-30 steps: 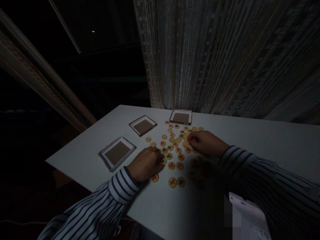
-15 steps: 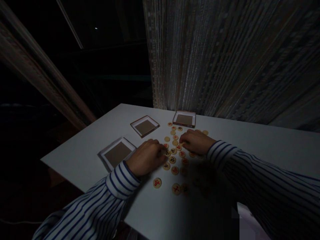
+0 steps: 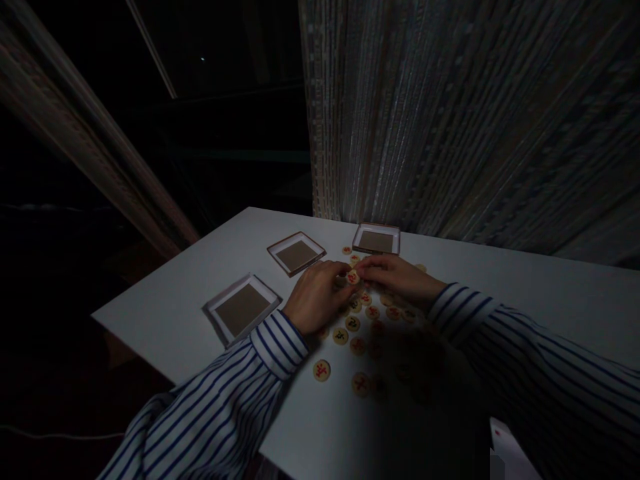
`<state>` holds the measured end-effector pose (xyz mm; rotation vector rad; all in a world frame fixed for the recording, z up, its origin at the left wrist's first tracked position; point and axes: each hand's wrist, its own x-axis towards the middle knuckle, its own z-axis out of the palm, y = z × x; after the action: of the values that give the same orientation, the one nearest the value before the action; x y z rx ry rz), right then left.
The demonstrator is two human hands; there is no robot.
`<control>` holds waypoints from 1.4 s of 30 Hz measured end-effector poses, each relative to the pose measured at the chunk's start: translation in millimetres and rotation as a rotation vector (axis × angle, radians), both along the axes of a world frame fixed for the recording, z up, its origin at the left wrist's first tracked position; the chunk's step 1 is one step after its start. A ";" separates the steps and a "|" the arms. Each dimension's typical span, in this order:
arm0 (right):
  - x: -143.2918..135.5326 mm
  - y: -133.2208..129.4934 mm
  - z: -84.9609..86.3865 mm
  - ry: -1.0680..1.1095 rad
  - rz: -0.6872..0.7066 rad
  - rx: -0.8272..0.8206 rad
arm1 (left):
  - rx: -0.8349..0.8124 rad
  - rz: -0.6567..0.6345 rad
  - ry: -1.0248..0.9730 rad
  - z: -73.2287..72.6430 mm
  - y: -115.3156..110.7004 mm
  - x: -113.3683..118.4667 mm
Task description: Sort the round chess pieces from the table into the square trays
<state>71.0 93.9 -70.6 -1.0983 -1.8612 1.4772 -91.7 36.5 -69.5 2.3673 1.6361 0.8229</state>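
Curtain [image 3: 430,113], banded vertically and dimly lit, hung behind a white table [image 3: 160,293], whose near right portion lay in deep shadow; two sleeves [image 3: 280,343], pale with dark blue stripes, reached over the table from its near side; the left hand [image 3: 320,298] and the right hand [image 3: 403,278] met above the table's middle, with a red-marked disc [image 3: 353,277] between their fingertips; the right thumb and fingers were drawn together on that disc's right edge; the left thumb and forefinger reached its left side, though whether they gripped or merely touched it could not be told.

Three shallow trays, brown-floored and pale-walled, stood beyond the hands: a grey-rimmed tray [image 3: 243,309] at left, a brown-edged tray [image 3: 296,256] behind it, and a far tray [image 3: 376,241] near the curtain; a pale object [image 3: 513,448], partly hidden, showed at lower right; loose discs [image 3: 353,323], marked in red or black, lay scattered beneath and around the hands; one near disc [image 3: 321,371], red-marked, lay apart from the cluster, toward the person.
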 end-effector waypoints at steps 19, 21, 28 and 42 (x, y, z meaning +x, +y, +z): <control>-27.2 33.8 -18.8 -0.805 0.270 0.731 | -0.251 0.134 0.435 -12.8 53.2 -29.3; -27.8 33.0 -18.7 -0.826 0.266 0.742 | -0.270 0.131 0.419 -14.2 55.1 -30.6; -26.2 36.6 -21.5 -0.486 0.175 0.497 | -0.160 0.066 0.242 -22.0 55.9 -36.3; -21.0 37.8 -16.4 -0.051 -0.052 0.073 | -0.001 -0.024 0.029 -13.4 48.2 -23.2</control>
<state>50.0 131.7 -87.0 -1.1506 -1.8911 1.3540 -114.9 84.7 -82.9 2.4043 1.6149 0.7872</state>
